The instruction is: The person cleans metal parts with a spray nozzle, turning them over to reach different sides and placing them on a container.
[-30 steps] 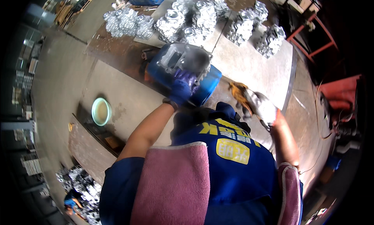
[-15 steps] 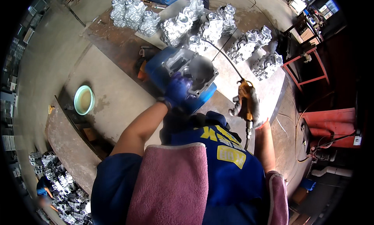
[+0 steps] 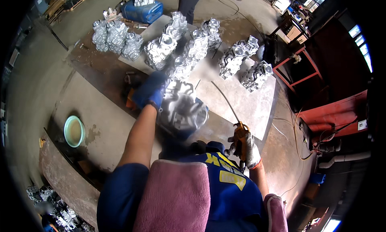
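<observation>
My left hand (image 3: 158, 94) wears a blue glove and is at the left edge of a grey cast-metal housing (image 3: 183, 107), gripping it as far as the blur shows. The housing's domed, ribbed outer side faces up. Beneath it is a blue plastic container (image 3: 140, 94), partly hidden by the hand and housing. Off to the right, my right hand (image 3: 250, 151), in a whitish knit glove with grey fingers, is closed round an orange air blow gun (image 3: 241, 140). The gun's long thin nozzle points up and left, apart from the housing.
Several similar castings (image 3: 196, 45) stand on a metal sheet (image 3: 249, 107) ahead. A blue drum (image 3: 142, 12) lies beyond them, near a standing person's legs (image 3: 189, 5). A green basin (image 3: 74, 131) holds murky liquid at left. A red frame (image 3: 299, 67) stands at right.
The housing has been turned over: its open cavity faced up before, its outer side now. My left hand has shifted to its left edge. The view has shifted too.
</observation>
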Demonstrator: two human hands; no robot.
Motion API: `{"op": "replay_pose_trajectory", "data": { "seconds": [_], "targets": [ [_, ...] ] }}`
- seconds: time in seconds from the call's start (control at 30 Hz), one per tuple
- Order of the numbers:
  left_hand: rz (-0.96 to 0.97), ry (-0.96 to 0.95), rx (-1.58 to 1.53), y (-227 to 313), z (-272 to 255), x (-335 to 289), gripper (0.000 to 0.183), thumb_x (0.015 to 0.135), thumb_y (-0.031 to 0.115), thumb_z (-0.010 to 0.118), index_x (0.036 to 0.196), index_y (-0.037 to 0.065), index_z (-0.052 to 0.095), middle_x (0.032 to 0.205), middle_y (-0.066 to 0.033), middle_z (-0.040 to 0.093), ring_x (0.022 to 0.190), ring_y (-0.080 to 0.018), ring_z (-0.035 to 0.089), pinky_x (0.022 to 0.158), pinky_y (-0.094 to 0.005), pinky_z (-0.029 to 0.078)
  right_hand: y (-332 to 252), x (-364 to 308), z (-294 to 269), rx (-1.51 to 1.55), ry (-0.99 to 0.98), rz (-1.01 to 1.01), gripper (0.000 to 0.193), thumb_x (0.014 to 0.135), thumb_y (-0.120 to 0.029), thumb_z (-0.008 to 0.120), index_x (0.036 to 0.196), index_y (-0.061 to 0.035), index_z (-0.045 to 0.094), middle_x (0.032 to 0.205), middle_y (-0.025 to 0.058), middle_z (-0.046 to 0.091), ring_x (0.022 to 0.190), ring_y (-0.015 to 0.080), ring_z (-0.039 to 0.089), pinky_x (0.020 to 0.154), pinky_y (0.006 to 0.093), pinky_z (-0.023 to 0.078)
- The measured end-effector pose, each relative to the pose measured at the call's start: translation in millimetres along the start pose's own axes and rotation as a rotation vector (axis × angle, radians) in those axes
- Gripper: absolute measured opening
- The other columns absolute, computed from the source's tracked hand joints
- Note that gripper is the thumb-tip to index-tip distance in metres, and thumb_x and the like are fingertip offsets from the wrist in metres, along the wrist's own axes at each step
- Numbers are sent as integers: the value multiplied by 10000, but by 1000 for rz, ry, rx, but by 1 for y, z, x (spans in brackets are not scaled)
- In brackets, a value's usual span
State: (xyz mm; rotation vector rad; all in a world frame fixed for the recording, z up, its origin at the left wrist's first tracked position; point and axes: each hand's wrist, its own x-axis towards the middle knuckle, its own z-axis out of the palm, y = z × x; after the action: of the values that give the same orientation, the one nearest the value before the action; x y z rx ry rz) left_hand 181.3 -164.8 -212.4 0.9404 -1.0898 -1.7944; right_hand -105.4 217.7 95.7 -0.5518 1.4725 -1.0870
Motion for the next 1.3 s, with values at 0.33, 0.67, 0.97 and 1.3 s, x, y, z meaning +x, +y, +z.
{"op": "replay_pose_trajectory", "data": {
  "seconds": [0.33, 0.67, 0.97, 1.3],
  "targets": [
    [-183, 44, -400, 45, 52, -52, 633, 983, 524, 406, 1437, 83, 403, 1422, -43, 465, 1258, -174, 453, 1057, -334, 364, 25, -30, -28, -86, 96, 257, 581, 960, -494, 474, 1343, -58, 461, 910, 123, 625, 577, 115, 539, 539, 269, 484],
    [76, 377, 596, -4, 28, -47, 659, 687, 222, 830, 1233, -13, 545, 1191, -209, 606, 1122, -293, 585, 948, -361, 473, -20, -56, -13, -83, -69, 230, 585, 883, -434, 625, 1313, -82, 443, 830, 106, 590, 537, 152, 522, 512, 318, 508],
    [18, 708, 873, 121, 78, -367, 348, 706, 236, 743, 1009, 73, 684, 869, -164, 695, 821, -302, 679, 724, -387, 528, 7, -55, -40, -259, -552, 190, 834, 828, -717, 511, 1347, -72, 415, 842, 142, 619, 514, 180, 563, 524, 321, 517],
    [-236, 1456, 930, 49, 86, -742, 316, 755, 310, 717, 947, 59, 715, 845, -161, 697, 779, -306, 673, 716, -384, 514, 116, 19, 29, -891, -1243, 441, 388, 887, -235, 581, 1229, -68, 502, 943, 122, 651, 736, 211, 633, 636, 317, 498]
  ]
}}
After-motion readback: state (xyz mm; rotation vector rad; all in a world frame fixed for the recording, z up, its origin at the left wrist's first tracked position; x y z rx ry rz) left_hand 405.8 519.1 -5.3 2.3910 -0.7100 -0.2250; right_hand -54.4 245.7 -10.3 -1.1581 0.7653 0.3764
